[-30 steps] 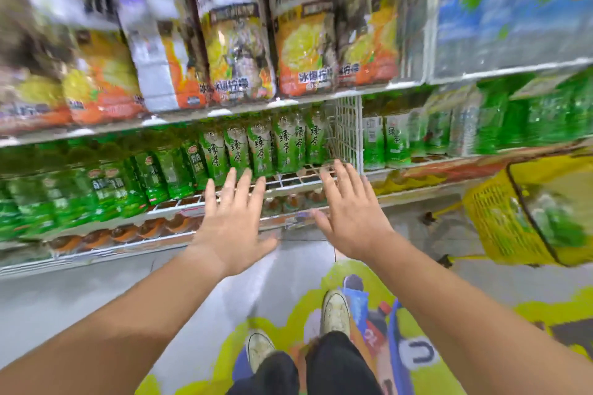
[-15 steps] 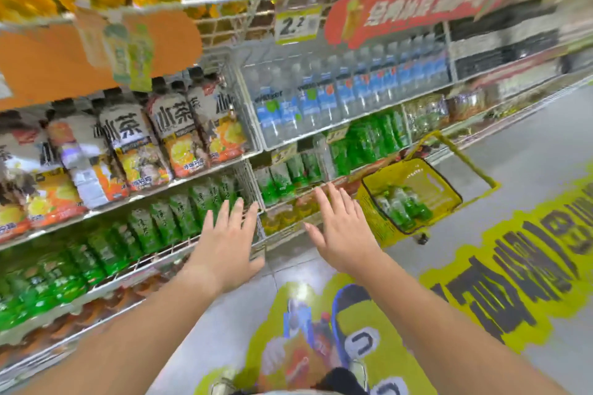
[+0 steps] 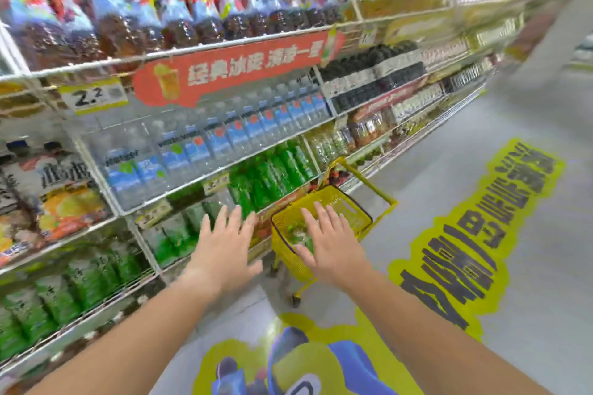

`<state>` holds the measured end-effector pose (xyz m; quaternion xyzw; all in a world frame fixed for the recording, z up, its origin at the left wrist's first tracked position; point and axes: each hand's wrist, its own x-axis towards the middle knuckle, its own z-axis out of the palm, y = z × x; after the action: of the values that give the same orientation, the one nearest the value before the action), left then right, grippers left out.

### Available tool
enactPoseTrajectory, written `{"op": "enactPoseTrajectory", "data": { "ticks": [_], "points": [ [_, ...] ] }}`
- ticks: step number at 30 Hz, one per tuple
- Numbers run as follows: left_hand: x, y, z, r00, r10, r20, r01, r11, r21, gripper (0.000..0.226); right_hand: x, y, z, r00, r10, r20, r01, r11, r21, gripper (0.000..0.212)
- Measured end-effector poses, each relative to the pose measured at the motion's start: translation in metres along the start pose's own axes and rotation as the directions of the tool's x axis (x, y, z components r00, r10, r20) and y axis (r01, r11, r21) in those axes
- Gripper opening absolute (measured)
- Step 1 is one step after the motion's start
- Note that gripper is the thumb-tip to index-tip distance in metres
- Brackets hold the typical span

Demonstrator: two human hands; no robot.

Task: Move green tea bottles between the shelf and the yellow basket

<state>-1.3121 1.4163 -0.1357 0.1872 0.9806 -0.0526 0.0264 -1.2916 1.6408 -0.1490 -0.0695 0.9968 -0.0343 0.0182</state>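
Both your hands are empty. Your left hand [image 3: 224, 244] is spread wide with straight fingers, hovering in front of the shelf [image 3: 146, 248]. Your right hand [image 3: 330, 245] is just as wide, and it hangs over the near side of the basket [image 3: 287, 255], touching nothing that you can make out.

The basket stands on the floor, close against the foot of the shelf. Between your hands a few bottles [image 3: 293, 229] lie in it as a green blur; how many, and which way their caps point, cannot be told.

To your left, more green tea bottles [image 3: 93, 272] stand upright and tightly packed in the lower rows.

Judge them as full: fairly heavy for one hand, stiff enough not to buckle, but smooth plastic with a glossy label that may slip. Take each round the middle of the body with the fingers wrapped well about it, or at the shoulder under the cap where the neck gives a stop. In the basket they may roll, so pin one before you lift
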Motion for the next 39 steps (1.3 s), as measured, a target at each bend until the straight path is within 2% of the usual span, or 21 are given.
{"op": "enactPoseTrajectory", "data": {
  "ticks": [10,14,20,25,29,33,36,39],
  "points": [
    [0.127,0.089,-0.007,0.996,0.074,0.045,-0.075,0.997,0.009,0.095,0.045,0.136,-0.003,0.997,0.046,0.060,-0.043,0.998,-0.037,0.083],
    [0.184,0.106,0.018,0.994,0.058,0.096,-0.056,0.998,-0.028,0.097,0.083,0.182,0.007,0.992,0.033,0.122,-0.022,0.995,-0.095,0.089],
    [0.263,0.134,0.078,0.976,0.008,0.220,0.010,0.997,-0.082,0.097,0.153,0.250,0.042,0.982,0.033,0.184,-0.017,0.996,-0.086,0.084],
    [0.312,0.145,0.123,0.925,-0.019,0.380,0.061,0.993,-0.099,0.099,0.214,0.292,0.084,0.967,-0.029,0.253,0.052,0.995,-0.084,0.090],
    [0.342,0.150,0.167,0.889,-0.077,0.451,0.141,0.984,-0.110,0.100,0.255,0.317,0.140,0.914,-0.066,0.401,0.101,0.993,-0.068,0.095],
    [0.369,0.158,0.226,0.806,-0.168,0.567,0.295,0.945,-0.140,0.096,0.297,0.342,0.215,0.878,-0.152,0.454,0.194,0.980,-0.047,0.079],
    [0.382,0.167,0.274,0.757,-0.236,0.609,0.422,0.888,-0.180,0.096,0.327,0.359,0.268,0.849,-0.182,0.497,0.218,0.976,-0.014,0.084],
    [0.394,0.179,0.324,0.672,-0.271,0.690,0.516,0.839,-0.172,0.096,0.352,0.377,0.322,0.792,-0.213,0.573,0.255,0.967,0.006,0.077]
  ]
}}
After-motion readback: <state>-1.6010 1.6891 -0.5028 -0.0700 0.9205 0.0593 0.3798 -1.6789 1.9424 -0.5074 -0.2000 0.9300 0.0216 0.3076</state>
